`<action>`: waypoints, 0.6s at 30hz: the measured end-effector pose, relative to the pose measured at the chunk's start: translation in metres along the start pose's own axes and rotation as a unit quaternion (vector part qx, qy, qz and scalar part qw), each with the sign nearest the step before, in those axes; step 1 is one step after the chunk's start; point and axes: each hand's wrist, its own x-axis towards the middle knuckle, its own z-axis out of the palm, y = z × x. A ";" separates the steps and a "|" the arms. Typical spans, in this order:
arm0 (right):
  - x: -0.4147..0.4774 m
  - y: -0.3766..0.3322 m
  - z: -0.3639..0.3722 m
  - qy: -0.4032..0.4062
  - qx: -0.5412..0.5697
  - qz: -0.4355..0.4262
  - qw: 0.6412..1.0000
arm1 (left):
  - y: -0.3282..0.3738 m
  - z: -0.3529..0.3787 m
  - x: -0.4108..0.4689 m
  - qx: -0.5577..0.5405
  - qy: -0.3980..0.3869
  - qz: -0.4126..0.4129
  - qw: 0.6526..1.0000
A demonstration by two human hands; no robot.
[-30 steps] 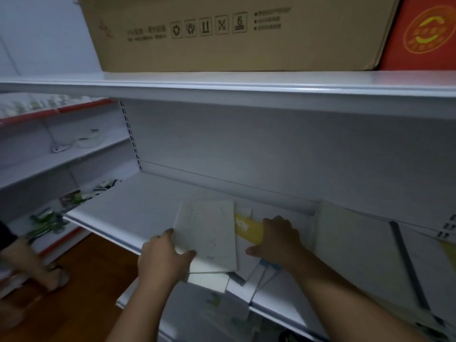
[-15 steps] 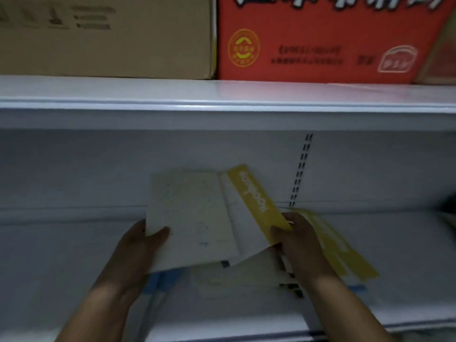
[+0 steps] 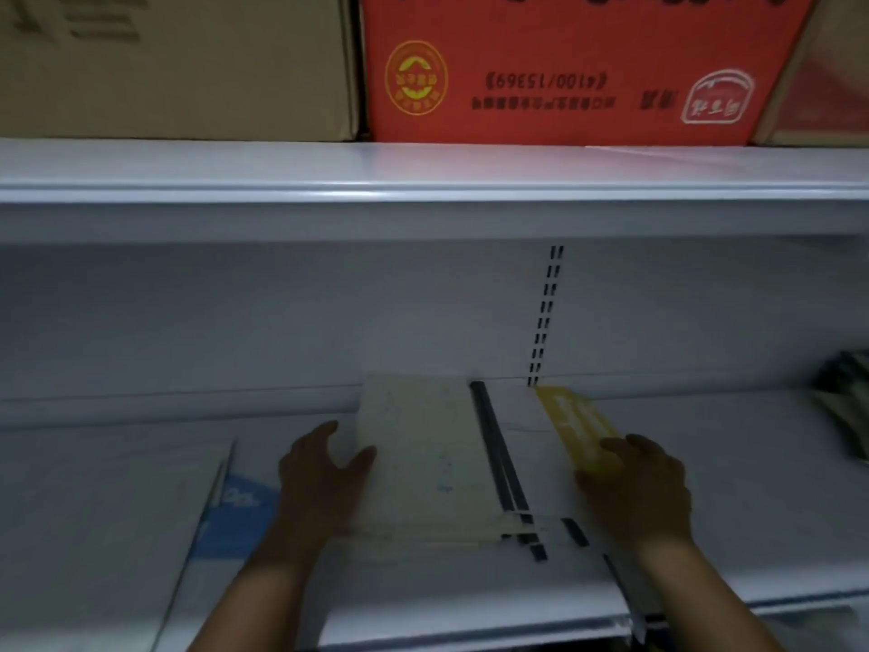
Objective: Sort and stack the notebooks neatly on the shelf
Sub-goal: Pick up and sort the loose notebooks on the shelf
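Status (est.): partway.
- Notebook pile (image 3: pixel 470 520) lies flat on mid shelf (image 3: pixel 752 510), far edge near back wall.
- Pile not flush: cream notebook (image 3: pixel 423 458) on top, black spines and yellow-band notebook (image 3: pixel 571 416) fan out to R.
- Pale notebook (image 3: pixel 141 534) and blue notebook (image 3: pixel 240 505) lie apart at L. Likely still to merge.
- L hand (image 3: pixel 324 477): wide, cups pile's L edge, thumb on cream cover.
- R hand (image 3: pixel 644 491): flat, presses yellow-band cover, no grasp.

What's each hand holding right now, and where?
Nothing gripped. Left hand presses the left edge of the cream speckled notebook; right hand lies flat on the yellow-banded white notebook.
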 end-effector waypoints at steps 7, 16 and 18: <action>-0.056 -0.142 0.035 -0.139 0.228 -0.286 0.921 | -0.075 -0.094 -0.002 0.081 0.045 -0.092 0.991; -0.116 -0.242 0.122 -0.358 -0.067 -0.401 0.841 | -0.147 -0.163 -0.055 0.202 0.112 -0.213 0.949; -0.116 -0.243 0.127 -0.336 -0.106 -0.404 0.844 | -0.151 -0.166 -0.063 0.210 0.118 -0.208 0.948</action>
